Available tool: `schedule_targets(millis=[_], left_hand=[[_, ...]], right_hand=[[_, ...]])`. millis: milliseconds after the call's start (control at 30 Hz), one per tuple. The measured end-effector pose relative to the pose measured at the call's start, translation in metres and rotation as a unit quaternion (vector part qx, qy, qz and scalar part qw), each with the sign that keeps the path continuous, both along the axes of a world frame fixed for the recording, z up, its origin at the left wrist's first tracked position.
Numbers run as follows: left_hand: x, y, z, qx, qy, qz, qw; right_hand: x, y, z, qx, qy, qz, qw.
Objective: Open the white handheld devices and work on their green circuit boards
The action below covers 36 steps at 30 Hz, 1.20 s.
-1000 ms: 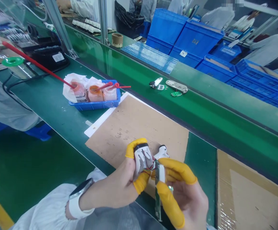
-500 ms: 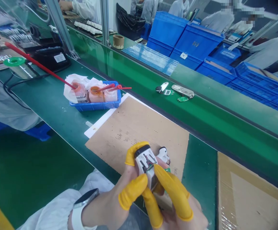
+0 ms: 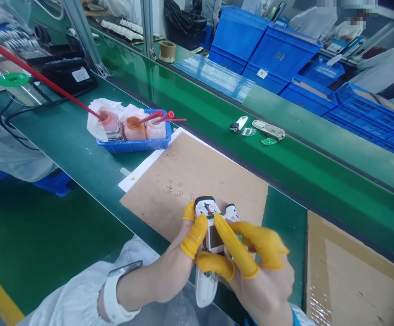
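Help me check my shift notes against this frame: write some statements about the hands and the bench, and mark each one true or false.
1. The left hand and right hand both grip the white device. True.
2. Both hands are completely bare. False: yellow finger cots cover several fingertips.
3. The blue tray holds three jars. True.
4. The loose parts beyond the cardboard sit inside a crate. False: they lie directly on the green belt.
5. A watch is worn on the left wrist. True.
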<state>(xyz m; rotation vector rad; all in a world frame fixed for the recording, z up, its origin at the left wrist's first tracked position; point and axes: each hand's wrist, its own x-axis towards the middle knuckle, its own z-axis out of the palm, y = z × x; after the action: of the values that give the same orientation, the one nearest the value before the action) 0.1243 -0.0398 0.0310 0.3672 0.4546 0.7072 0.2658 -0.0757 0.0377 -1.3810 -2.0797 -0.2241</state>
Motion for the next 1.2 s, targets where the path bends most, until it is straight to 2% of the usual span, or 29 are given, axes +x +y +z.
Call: schedule_targets(millis=[67, 200, 333, 600, 733, 833, 900, 1067, 1133, 1200], left_hand=[[0.001, 0.003, 0.004, -0.022, -0.007, 0.002, 1.000], [0.004, 0.007, 0.012, -0.017, -0.021, -0.001, 1.000], [0.007, 0.008, 0.012, -0.027, -0.010, -0.019, 0.999], [0.004, 0.006, 0.007, -0.009, 0.110, -0.036, 0.993], [0.007, 0.007, 0.005, 0.018, 0.218, -0.044, 0.975], [0.014, 0.012, 0.009, 0.041, 0.199, -0.027, 0.979], [0.018, 0.015, 0.013, 0.032, 0.179, -0.003, 0.983], [0.022, 0.014, 0.016, 0.007, 0.180, 0.024, 0.983], [0.023, 0.011, 0.013, -0.002, 0.200, 0.022, 0.980], [0.024, 0.010, 0.009, -0.037, 0.234, -0.001, 0.972]], right_hand=[[0.007, 0.002, 0.002, -0.016, -0.008, 0.037, 0.999], [0.013, 0.002, 0.008, -0.071, -0.007, 0.092, 0.993], [0.013, 0.001, 0.009, -0.062, 0.003, 0.075, 0.995], [0.012, 0.008, 0.004, -0.016, -0.008, 0.045, 0.999], [0.008, 0.007, -0.003, -0.052, 0.100, 0.017, 0.993], [0.006, 0.001, -0.006, -0.098, 0.232, -0.044, 0.967], [0.006, -0.004, -0.006, -0.095, 0.270, -0.065, 0.956], [0.008, -0.011, 0.002, -0.094, 0.196, 0.007, 0.976], [0.009, -0.009, 0.009, -0.083, 0.124, 0.074, 0.986], [0.012, -0.002, 0.015, -0.082, 0.050, 0.161, 0.982]])
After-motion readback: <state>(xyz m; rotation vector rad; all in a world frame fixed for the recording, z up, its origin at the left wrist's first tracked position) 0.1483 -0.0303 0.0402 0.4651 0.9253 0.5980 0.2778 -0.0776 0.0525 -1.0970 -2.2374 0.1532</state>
